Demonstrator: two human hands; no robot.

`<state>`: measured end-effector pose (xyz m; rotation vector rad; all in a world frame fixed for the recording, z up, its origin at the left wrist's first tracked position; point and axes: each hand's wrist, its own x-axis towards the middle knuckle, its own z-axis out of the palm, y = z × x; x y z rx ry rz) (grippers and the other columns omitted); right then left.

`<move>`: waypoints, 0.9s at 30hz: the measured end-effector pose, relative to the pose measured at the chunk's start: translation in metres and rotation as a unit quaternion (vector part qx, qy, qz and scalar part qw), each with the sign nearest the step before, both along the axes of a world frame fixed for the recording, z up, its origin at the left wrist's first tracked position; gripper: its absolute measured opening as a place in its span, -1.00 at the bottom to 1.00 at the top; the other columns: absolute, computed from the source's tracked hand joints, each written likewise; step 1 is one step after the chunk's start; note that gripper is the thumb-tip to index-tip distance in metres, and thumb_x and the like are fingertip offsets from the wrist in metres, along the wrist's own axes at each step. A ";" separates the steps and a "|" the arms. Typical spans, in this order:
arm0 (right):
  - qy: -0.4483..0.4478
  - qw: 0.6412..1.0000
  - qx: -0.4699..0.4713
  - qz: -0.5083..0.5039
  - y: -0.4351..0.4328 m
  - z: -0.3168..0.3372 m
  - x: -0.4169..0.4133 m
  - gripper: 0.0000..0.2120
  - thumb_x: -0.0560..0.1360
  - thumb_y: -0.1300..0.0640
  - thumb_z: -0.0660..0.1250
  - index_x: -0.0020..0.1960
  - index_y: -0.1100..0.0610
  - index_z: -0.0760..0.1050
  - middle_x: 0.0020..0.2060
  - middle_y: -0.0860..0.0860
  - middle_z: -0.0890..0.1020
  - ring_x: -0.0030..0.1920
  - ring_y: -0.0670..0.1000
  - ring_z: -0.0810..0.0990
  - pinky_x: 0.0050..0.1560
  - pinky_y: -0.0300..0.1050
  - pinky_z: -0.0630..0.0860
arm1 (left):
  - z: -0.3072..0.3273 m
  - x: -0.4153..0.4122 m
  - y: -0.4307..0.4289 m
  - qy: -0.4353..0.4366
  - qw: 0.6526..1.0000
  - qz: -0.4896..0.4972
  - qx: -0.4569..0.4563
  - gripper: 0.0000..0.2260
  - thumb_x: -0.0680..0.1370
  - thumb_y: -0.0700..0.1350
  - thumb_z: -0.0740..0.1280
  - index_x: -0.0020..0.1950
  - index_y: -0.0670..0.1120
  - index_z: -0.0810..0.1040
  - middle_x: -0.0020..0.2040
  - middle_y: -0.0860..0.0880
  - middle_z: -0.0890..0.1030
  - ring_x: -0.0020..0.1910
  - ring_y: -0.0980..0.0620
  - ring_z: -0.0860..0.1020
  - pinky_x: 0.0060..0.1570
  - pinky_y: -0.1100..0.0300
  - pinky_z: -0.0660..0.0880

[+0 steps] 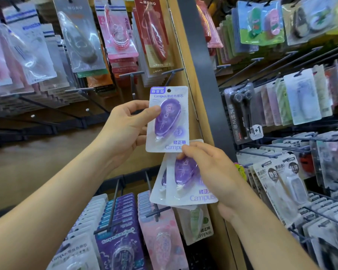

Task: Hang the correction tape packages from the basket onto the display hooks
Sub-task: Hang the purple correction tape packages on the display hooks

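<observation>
The left grip (125, 125) pinches one purple pack (167, 119) upright, thumb on its blister, in front of the wooden post (195, 106) and just below two hooks (132, 76). The right grip (209, 168) curls round a fanned stack (185, 184) of like packs just beneath, fingertips at the upper pack's bottom edge.

3 purple Campus packages are held: 1 upper package (167, 121) in the left hand (123, 131), 2 fanned packages (183, 177) in the right hand (211, 170); whether more hide behind those 2 cannot be told. In the top row, 3 stacks face front: 1 grey package (80, 36), 1 pink package (118, 34), 1 red package (154, 34). 1 black pack (240, 115) shows 2 pen-type tapes. 1 green package (198, 223) shows beneath the fanned 2.
</observation>
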<state>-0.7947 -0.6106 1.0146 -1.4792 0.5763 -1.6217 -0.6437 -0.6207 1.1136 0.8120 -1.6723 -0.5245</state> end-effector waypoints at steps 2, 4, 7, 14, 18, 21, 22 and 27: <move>-0.037 0.999 0.006 0.009 0.001 0.000 0.000 -0.63 0.59 0.15 0.28 -0.39 0.06 0.53 -0.35 -0.04 0.58 -0.36 -0.11 0.54 -0.33 -0.31 0.46 | 0.000 -0.003 0.002 -0.012 1.000 0.005 0.005 -0.76 0.58 -0.01 0.33 0.18 -0.09 0.58 0.01 -0.07 0.72 -0.13 -0.03 0.71 -0.15 0.02 0.63; -0.065 0.998 0.007 0.003 0.000 -0.001 0.001 -0.61 0.58 0.17 0.28 -0.42 0.07 0.51 -0.37 -0.05 0.55 -0.40 -0.14 0.52 -0.37 -0.33 0.44 | 0.000 -0.007 0.002 -0.016 1.000 0.013 0.005 -0.78 0.59 -0.01 0.33 0.13 -0.11 0.61 -0.03 -0.09 0.73 -0.16 -0.05 0.70 -0.12 0.00 0.60; -0.109 0.994 0.027 0.007 -0.001 0.000 0.003 -0.66 0.57 0.16 0.29 -0.38 0.08 0.50 -0.43 -0.06 0.55 -0.44 -0.11 0.51 -0.41 -0.29 0.44 | 0.001 -0.012 -0.001 -0.016 0.999 0.034 -0.015 -0.80 0.58 -0.01 0.35 0.01 -0.13 0.65 -0.13 -0.10 0.72 -0.26 -0.04 0.67 -0.32 0.12 0.57; -0.108 0.993 0.024 0.048 -0.003 0.000 0.004 -0.71 0.58 0.17 0.30 -0.31 0.09 0.59 -0.34 0.00 0.61 -0.40 -0.08 0.57 -0.38 -0.22 0.51 | 0.003 -0.008 -0.021 -0.022 0.996 0.089 0.018 -0.79 0.60 0.03 0.33 -0.02 -0.08 0.65 -0.18 -0.03 0.72 -0.35 0.09 0.65 -0.42 0.27 0.51; 0.021 0.999 -0.005 0.042 -0.004 -0.008 0.002 -0.73 0.55 0.28 0.27 -0.14 0.02 0.68 -0.17 -0.02 0.65 -0.20 -0.05 0.61 -0.18 -0.15 0.54 | 0.006 0.001 -0.047 -0.031 0.991 0.129 0.020 -0.79 0.59 0.03 0.35 0.01 -0.10 0.63 -0.17 -0.03 0.70 -0.36 0.12 0.66 -0.45 0.26 0.51; 0.055 0.997 -0.049 0.038 0.000 -0.011 0.000 -0.63 0.55 0.30 0.28 0.10 -0.17 0.61 -0.04 -0.10 0.68 -0.10 -0.07 0.66 -0.11 -0.19 0.60 | 0.004 0.004 -0.075 -0.051 0.984 0.171 0.027 -0.75 0.58 0.05 0.36 0.11 -0.11 0.59 -0.03 -0.08 0.68 -0.17 0.04 0.67 -0.33 0.17 0.58; 0.049 0.996 -0.065 0.043 0.000 -0.012 0.000 -0.54 0.55 0.31 0.29 0.15 -0.26 0.54 0.02 -0.11 0.68 -0.04 -0.08 0.67 -0.06 -0.19 0.62 | 0.004 0.005 -0.086 -0.053 0.981 0.184 0.026 -0.75 0.58 0.04 0.36 0.12 -0.12 0.58 0.01 -0.10 0.68 -0.10 -0.02 0.67 -0.24 0.10 0.62; -0.027 0.997 -0.059 0.029 -0.007 -0.014 0.005 -0.37 0.51 0.26 0.41 0.34 -0.30 0.26 0.15 -0.05 0.66 0.09 -0.04 0.68 0.14 0.02 0.62 | 0.004 0.007 -0.130 -0.066 0.967 0.242 0.034 -0.78 0.59 0.02 0.36 0.05 -0.14 0.56 0.09 -0.13 0.66 0.07 -0.10 0.64 -0.07 0.06 0.61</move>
